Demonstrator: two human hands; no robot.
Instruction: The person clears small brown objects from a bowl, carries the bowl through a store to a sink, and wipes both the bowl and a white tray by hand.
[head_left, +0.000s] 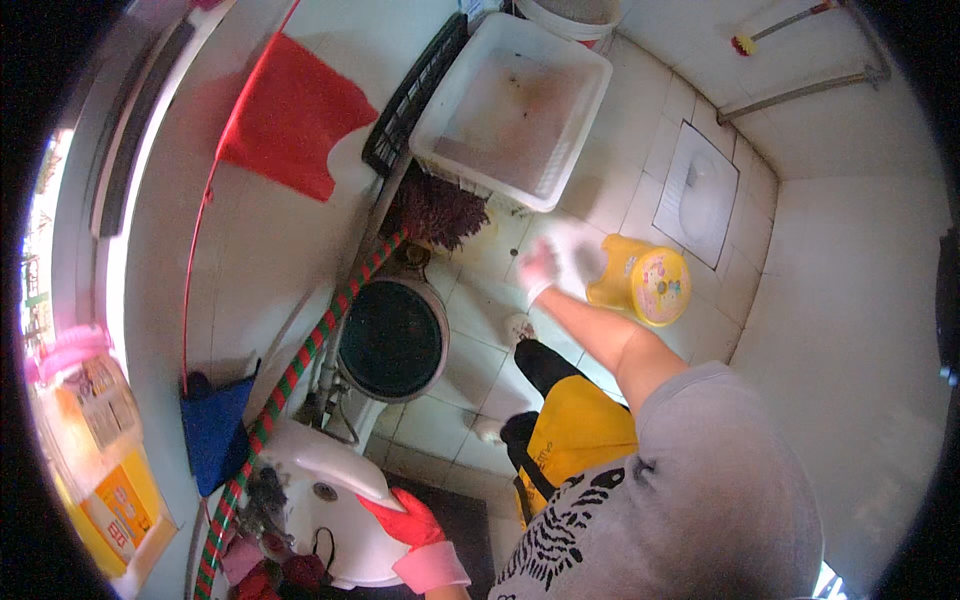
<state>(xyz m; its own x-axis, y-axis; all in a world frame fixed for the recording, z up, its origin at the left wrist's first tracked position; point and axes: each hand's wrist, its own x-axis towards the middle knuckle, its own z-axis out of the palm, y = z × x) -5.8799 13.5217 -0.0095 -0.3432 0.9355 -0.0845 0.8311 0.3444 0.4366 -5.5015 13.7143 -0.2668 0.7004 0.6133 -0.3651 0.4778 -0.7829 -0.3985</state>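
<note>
My left hand (420, 521), in a red rubber glove with a pink cuff, is at the edge of the white washbasin (367, 547). Its fingers curl around the basin's rounded rim (337, 465). Further up, my right hand (541, 266) is stretched out over the tiled floor and blurred by motion. A white band shows at its wrist; its fingers cannot be made out. Closest to it stands a yellow plastic stool (637, 277) with a printed round seat. Below and left of that hand is a round container (394, 337) with a dark top.
A mop with a striped handle (300, 360) leans across the left side, its purple head (442, 206) below a white plastic tub (517, 112). A squat toilet (697, 195) lies beyond the stool. A red cloth (296, 120) hangs on the left wall; a container (97, 457) stands lower left.
</note>
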